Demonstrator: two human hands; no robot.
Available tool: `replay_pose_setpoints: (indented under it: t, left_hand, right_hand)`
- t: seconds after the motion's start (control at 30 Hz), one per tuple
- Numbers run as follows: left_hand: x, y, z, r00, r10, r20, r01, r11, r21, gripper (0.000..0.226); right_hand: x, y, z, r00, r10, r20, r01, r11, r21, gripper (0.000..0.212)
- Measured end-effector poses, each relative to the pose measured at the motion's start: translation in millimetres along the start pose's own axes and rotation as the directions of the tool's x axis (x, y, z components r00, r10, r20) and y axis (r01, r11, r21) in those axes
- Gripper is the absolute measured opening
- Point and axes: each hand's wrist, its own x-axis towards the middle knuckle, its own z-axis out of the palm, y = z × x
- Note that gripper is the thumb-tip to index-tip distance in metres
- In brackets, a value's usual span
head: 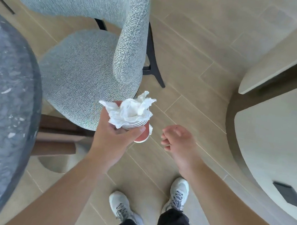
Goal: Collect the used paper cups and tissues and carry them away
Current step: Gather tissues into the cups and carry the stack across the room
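Head view: left hand (112, 136) grasps stacked red cups (142, 134) stuffed with tissues (131, 110), right hand (175, 139) loose and empty beside them; collecting looks finished, so carrying off past the chair (85, 72) comes next.

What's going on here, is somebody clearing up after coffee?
Looks like it. A person stands on the tiled floor between a dark stone table and a grey upholstered chair. Their left hand grips a stack of red paper cups stuffed with crumpled white tissues. The right hand hangs free, holding nothing.
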Motion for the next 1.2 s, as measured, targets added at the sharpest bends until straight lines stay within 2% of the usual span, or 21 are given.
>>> replay_pose_setpoints:
  t: [0.13, 0.23, 0.33, 0.47, 0.53, 0.67, 0.77, 0.87, 0.93, 1.1, 1.13, 1.2]
  left_hand:
    - [40, -61, 3, 1.0, -0.024, 0.017, 0.024, 1.0, 0.017, 0.077]
    - [67, -120, 2, 0.999, -0.042, 0.032, 0.042, 0.999, -0.004, 0.082]
    - [89, -193, 2, 0.998, -0.06, 0.015, 0.061, 0.998, -0.004, 0.07]
    - [119, -293, -2, 0.996, -0.076, 0.056, 0.074, 0.996, 0.045, 0.06]
    - [134, -334, -4, 0.991, -0.106, 0.087, 0.1, 0.992, 0.077, 0.053]
    - [165, -394, -7, 0.993, -0.107, 0.047, 0.103, 0.992, 0.076, 0.06]
    - [187, -427, -9, 0.997, -0.072, 0.0, 0.072, 0.992, 0.105, 0.055]
    - [198, -454, -14, 0.997, -0.064, -0.051, 0.069, 0.993, 0.1, 0.066]
    - [200, -467, -18, 0.995, -0.06, -0.075, 0.068, 0.992, 0.107, 0.066]
    - [192, -468, -24, 0.994, -0.095, -0.06, 0.099, 0.992, 0.082, 0.057]
    - [188, -461, -26, 0.993, -0.107, -0.055, 0.111, 0.991, 0.071, 0.059]
    - [175, -440, -27, 0.993, -0.11, -0.029, 0.111, 0.994, 0.01, 0.067]
  right_hand:
    - [66, 49, 22, 0.999, -0.036, -0.015, 0.033, 0.981, -0.191, 0.011]
    - [122, 103, 33, 0.999, -0.044, 0.004, 0.042, 0.925, -0.377, 0.005]
    - [186, 174, 44, 0.994, -0.06, 0.087, 0.1, 0.804, -0.586, 0.005]
    - [275, 258, 57, 0.986, -0.111, 0.128, 0.169, 0.672, -0.721, 0.016]
    - [314, 291, 65, 0.971, -0.138, 0.194, 0.238, 0.555, -0.797, 0.027]
    - [381, 340, 82, 0.941, -0.125, 0.315, 0.338, 0.267, -0.903, 0.041]
    - [419, 362, 98, 0.908, -0.154, 0.39, 0.399, 0.031, -0.916, 0.051]
    - [442, 376, 113, 0.869, -0.184, 0.458, 0.445, -0.112, -0.889, 0.057]
    - [450, 382, 121, 0.865, -0.153, 0.477, 0.459, -0.143, -0.877, 0.056]
    - [437, 384, 127, 0.86, 0.027, 0.509, 0.51, -0.075, -0.857, 0.039]
    - [429, 381, 124, 0.861, 0.044, 0.507, 0.509, -0.072, -0.858, 0.036]
    - [406, 369, 117, 0.873, 0.014, 0.488, 0.487, 0.007, -0.873, 0.029]
